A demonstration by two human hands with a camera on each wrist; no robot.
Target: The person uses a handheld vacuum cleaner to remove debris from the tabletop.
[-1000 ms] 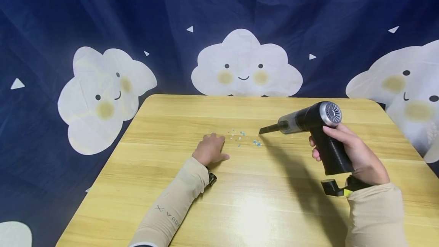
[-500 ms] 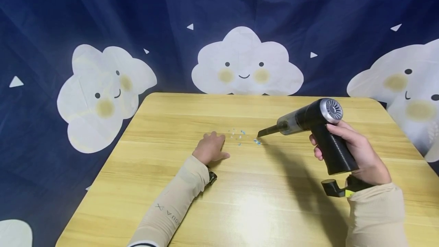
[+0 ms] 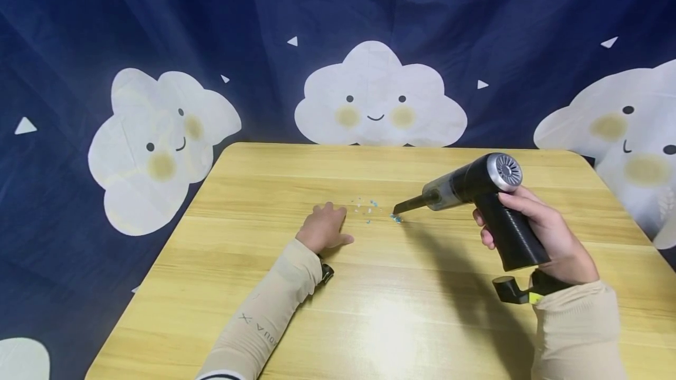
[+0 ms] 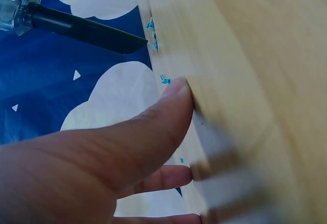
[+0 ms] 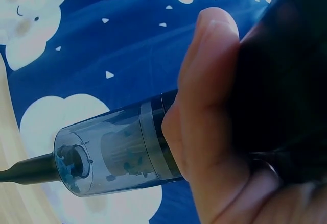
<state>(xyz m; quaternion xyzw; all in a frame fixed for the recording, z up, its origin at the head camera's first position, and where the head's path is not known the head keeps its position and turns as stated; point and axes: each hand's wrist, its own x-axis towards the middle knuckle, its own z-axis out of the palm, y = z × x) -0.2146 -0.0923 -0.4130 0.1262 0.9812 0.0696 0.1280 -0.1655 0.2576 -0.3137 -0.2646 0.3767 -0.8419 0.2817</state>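
Note:
My right hand (image 3: 546, 233) grips the black handle of a handheld vacuum cleaner (image 3: 509, 221), its fingers curled round it. The vacuum's narrow black nozzle (image 3: 411, 203) slants down to the left, its tip right at a small cluster of blue scraps (image 3: 396, 219). More blue and white bits (image 3: 371, 204) lie scattered between the nozzle and my left hand (image 3: 323, 228), which rests on the tabletop with spread fingers. In the right wrist view, blue bits show inside the clear dust cup (image 5: 110, 155). The left thumb (image 4: 168, 104) appears beside blue scraps in the left wrist view.
A pale wooden table (image 3: 253, 309) with rounded far corners fills the lower view. Behind it hangs a dark blue curtain (image 3: 264, 4) printed with white smiling clouds. Dark wrist-worn camera mounts show at the left wrist (image 3: 327, 273) and right wrist (image 3: 509, 289).
The vacuum's nozzle tip has moved slightly left and down, from beside the blue cluster to its upper edge. My left hand has stayed in place on the table.

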